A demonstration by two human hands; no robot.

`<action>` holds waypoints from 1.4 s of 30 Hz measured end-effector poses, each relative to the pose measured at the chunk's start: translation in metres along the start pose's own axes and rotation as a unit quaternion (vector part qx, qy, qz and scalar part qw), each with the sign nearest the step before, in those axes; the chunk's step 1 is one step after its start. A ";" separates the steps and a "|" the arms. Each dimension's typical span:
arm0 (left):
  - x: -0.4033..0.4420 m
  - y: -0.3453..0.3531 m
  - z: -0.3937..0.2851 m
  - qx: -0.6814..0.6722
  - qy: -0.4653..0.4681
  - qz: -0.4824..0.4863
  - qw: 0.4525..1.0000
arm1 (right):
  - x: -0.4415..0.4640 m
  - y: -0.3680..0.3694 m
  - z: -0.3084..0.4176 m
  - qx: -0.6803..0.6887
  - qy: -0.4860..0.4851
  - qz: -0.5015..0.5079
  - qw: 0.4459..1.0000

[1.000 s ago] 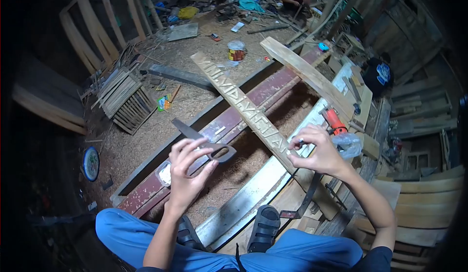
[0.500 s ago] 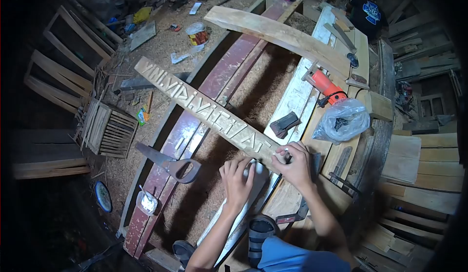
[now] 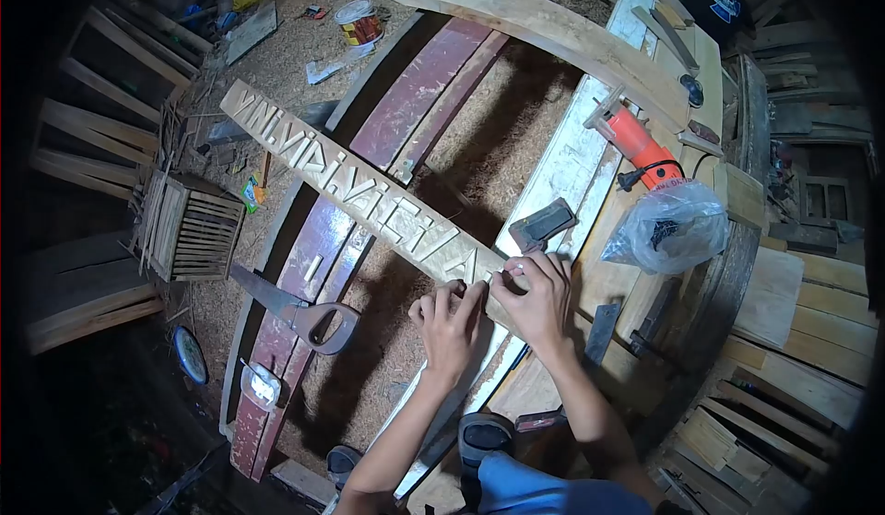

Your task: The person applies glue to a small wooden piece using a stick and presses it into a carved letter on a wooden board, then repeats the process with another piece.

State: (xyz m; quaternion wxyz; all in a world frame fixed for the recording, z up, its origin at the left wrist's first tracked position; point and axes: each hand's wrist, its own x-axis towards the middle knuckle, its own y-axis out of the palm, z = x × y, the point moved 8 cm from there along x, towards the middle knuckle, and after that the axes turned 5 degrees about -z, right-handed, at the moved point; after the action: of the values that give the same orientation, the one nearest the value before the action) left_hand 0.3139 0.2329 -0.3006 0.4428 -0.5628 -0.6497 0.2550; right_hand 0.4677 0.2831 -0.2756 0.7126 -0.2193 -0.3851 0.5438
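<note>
The lettered wooden board (image 3: 369,200) lies across the maroon beam (image 3: 415,91), its right end by both hands. The left hand (image 3: 449,329) curls at the board's near edge; the right hand (image 3: 537,295) pinches narrowly over that end. What either grips cannot be told. The handsaw (image 3: 323,324) lies nearer than the board, the red power tool (image 3: 638,144) beyond it.

The plank (image 3: 361,194) reads "ViDi.ViCi"; the can label (image 3: 362,31) is blurred.
</note>
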 end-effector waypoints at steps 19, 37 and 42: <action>0.006 -0.001 0.003 -0.058 -0.050 0.007 0.997 | -0.003 0.020 -0.017 0.085 0.051 0.061 0.993; 0.011 0.002 0.002 -0.261 -0.160 0.047 0.951 | -0.004 0.005 -0.013 0.247 0.137 0.036 0.959; 0.008 0.005 0.003 -0.326 -0.179 0.051 0.927 | -0.003 0.002 -0.008 0.274 0.163 0.051 0.946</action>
State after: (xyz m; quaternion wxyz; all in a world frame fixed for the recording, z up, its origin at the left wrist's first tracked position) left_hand 0.3137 0.2425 -0.3040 0.0977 -0.6535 -0.7360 0.1474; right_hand 0.4727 0.2820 -0.2828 0.7694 -0.1212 -0.0878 0.6209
